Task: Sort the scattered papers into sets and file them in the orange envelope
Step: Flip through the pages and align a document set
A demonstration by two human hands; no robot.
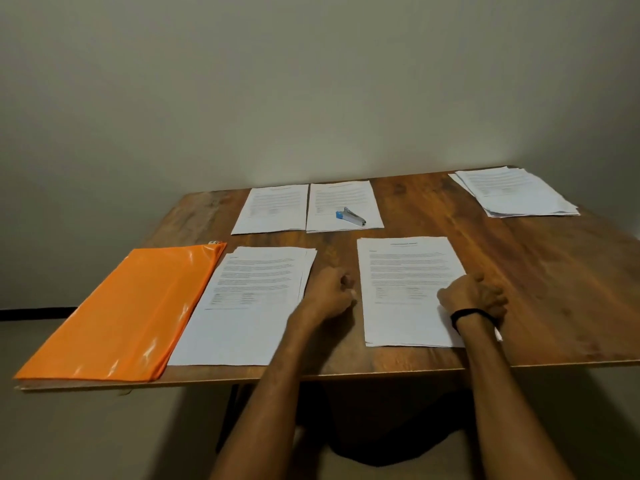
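The left hand (pixel 329 294) rests on the bare wood of the table (pixel 540 271), fingers curled into a loose fist that holds nothing I can make out. The right hand (pixel 474 296) lies on the right edge of the near-right stack (pixel 405 289), fingers bunched. I cannot tell whether they pinch the sheets or only press them.

The orange envelope (pixel 121 306) lies well off to the left of both fists. The near-left stack (pixel 249 299) sits between it and the left fingers, its edge just beside them. The envelope's long axis runs away from the person, slanting rightward, and its near corner juts past the table's front edge.

The left hand is clearly the nearer one for any reach to it. Beyond the knuckles, two far sets (pixel 273 207) lie side by side, with a stapler (pixel 349 216) on the right one. A loose pile (pixel 512 192) lies far right of the right fingers. Open wood runs between the near stacks for sliding.
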